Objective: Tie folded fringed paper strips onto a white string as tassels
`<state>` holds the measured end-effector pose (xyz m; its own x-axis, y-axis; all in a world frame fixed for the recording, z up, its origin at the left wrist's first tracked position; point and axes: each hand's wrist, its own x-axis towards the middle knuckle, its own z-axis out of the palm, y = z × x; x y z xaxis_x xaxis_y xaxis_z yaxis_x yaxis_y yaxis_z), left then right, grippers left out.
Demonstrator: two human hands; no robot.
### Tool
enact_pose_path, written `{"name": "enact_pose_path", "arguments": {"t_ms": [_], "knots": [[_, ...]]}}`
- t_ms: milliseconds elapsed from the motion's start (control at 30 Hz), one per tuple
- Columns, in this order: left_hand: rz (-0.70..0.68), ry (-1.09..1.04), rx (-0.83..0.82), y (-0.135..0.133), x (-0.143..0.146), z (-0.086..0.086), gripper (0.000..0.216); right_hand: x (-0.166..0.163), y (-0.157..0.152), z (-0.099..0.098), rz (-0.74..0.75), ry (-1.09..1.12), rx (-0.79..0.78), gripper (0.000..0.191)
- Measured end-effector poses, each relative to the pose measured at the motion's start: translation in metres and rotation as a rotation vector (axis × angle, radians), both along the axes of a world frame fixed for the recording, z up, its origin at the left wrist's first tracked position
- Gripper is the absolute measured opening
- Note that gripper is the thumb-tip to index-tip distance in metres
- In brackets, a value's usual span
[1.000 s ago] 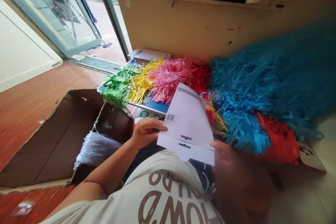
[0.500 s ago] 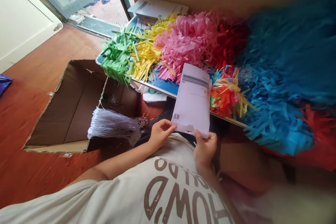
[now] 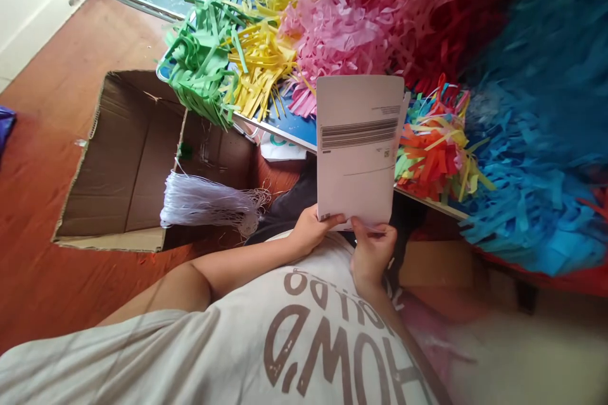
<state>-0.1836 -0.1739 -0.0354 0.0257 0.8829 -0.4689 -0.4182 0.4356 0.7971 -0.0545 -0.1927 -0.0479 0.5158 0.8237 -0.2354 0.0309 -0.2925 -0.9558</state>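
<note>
Both hands hold a white printed card (image 3: 357,152) upright in front of my chest, its barcode-like lines facing me. My left hand (image 3: 311,231) pinches its bottom left corner. My right hand (image 3: 373,252) grips its bottom edge near the middle. Behind the card lie heaps of cut paper fringe: green (image 3: 202,69), yellow (image 3: 261,60), pink (image 3: 342,25), a mixed red-orange bundle (image 3: 434,152) and a large blue mass (image 3: 532,158).
An open cardboard box (image 3: 128,158) lies on the red-brown floor (image 3: 47,114) to my left, with a bundle of white string tassel (image 3: 204,202) at its mouth. The fringe rests on a blue board (image 3: 294,130). A door threshold (image 3: 137,0) runs along the top left.
The card has come upright and closer, now squared to me. My view has tilted down, and both hands have shifted to its bottom edge.
</note>
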Motion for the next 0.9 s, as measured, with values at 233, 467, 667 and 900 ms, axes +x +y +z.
{"name": "enact_pose_path", "arguments": {"t_ms": [233,467,667,900], "knots": [[0.044,-0.041,0.037,-0.004,0.004,0.005,0.043,0.0,-0.007,0.004,0.027,-0.085,-0.016,0.054],[-0.024,-0.016,0.082,-0.006,0.004,0.003,0.041,0.002,-0.002,0.002,0.008,-0.125,0.014,0.056],[-0.113,0.184,0.12,-0.008,-0.003,0.003,0.051,0.007,-0.001,0.007,-0.012,-0.153,0.125,0.055],[-0.118,0.333,0.234,-0.005,-0.028,0.017,0.034,0.01,0.002,0.024,0.021,0.241,0.033,0.051]]}}
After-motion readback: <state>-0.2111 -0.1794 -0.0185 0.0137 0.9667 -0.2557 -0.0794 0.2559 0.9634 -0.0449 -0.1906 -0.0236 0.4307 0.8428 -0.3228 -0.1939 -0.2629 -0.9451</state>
